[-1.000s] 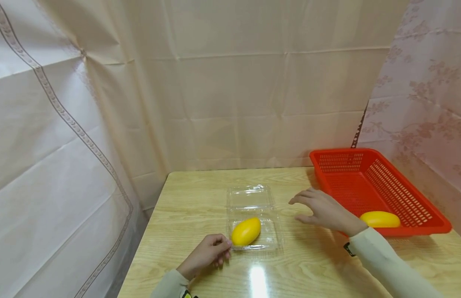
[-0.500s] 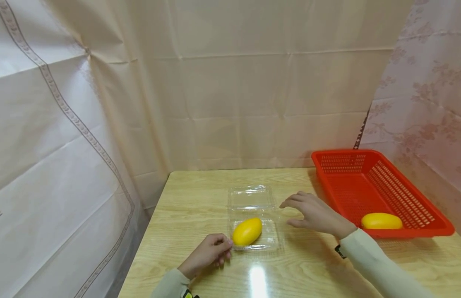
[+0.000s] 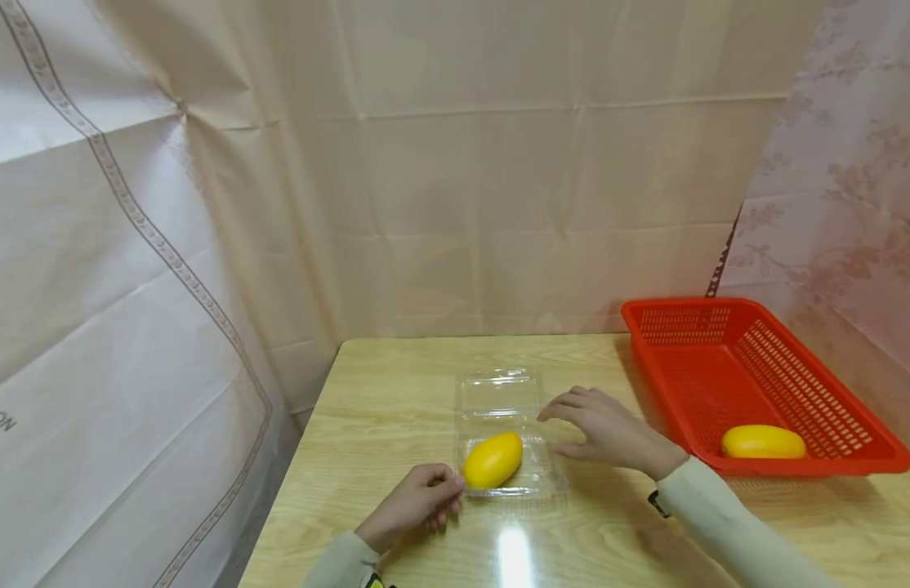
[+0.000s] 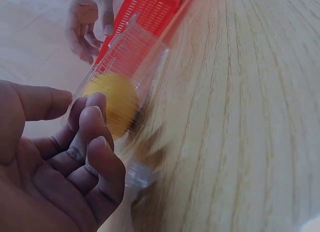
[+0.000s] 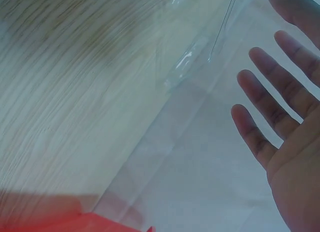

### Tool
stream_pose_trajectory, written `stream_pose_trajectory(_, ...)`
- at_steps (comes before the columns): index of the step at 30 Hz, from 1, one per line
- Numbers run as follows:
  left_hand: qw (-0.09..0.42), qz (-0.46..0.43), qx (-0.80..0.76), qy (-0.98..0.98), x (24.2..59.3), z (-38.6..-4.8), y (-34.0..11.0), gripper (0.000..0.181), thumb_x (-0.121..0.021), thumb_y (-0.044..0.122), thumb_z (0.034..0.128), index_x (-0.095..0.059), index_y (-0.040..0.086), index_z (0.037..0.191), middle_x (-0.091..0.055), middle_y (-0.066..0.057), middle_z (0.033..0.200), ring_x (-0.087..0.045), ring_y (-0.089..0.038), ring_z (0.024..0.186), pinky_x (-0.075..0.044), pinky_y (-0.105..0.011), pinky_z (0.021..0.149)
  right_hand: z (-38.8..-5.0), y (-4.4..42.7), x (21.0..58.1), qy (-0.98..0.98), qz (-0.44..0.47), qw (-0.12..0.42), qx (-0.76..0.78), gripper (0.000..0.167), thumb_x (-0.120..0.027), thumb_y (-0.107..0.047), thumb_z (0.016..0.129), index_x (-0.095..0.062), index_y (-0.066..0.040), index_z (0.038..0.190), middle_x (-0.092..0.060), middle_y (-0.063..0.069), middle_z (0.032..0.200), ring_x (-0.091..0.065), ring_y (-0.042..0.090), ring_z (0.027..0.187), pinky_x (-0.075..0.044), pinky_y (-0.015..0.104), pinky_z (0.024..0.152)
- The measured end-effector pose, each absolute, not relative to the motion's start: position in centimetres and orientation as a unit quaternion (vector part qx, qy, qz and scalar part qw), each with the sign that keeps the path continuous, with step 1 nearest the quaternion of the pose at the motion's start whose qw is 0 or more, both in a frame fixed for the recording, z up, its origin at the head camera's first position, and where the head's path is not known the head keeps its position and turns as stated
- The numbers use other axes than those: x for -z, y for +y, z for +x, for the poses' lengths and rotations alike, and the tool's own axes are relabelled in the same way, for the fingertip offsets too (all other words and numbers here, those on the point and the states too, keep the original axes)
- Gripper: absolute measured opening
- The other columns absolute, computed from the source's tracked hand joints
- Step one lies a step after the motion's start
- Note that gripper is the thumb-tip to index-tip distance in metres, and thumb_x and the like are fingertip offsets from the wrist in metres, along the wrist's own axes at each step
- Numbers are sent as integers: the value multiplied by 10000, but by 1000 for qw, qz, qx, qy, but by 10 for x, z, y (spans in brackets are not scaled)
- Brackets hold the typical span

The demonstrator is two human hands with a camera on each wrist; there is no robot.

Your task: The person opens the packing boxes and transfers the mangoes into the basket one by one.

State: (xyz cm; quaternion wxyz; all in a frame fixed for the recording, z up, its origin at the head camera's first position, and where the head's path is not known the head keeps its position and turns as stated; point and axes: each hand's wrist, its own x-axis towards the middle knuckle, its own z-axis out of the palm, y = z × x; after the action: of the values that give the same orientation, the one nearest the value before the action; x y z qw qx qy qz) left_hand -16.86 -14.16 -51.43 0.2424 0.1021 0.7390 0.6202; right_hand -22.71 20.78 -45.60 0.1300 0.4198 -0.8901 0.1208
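Left hand (image 3: pixel 423 500) pinches the clear plastic box (image 3: pixel 521 492) at its 7 o'clock corner, and the yellow fruit (image 3: pixel 493 461) sits in the box's base just off those fingertips toward 2 o'clock, long axis roughly 8-to-2. Right hand (image 3: pixel 609 429) is the farther one, fingers spread wide around nothing, with the fruit between its 8 and 9 o'clock.

Wood-grain table (image 3: pixel 374 408), beige sheet (image 3: pixel 462 180), flowered sheet (image 3: pixel 859 188)

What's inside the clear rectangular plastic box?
One smooth yellow oval fruit in the near half of the box. Nothing shows in the far half. What lies beneath the fruit is covered.
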Motion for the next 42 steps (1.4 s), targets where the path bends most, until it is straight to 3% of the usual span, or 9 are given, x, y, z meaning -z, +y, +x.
stream_pose_trajectory(42, 232, 110, -623, 739, 515, -168, -141, 360, -614, 276, 1051, -638, -80, 1009, -687, -77, 811, -536, -108, 576, -440, -228, 496, -225, 151, 471, -873, 461, 114, -114, 524, -883, -420, 803, -703, -198, 1242, -690, -48, 1222, -611, 185, 1123, -505, 418, 992)
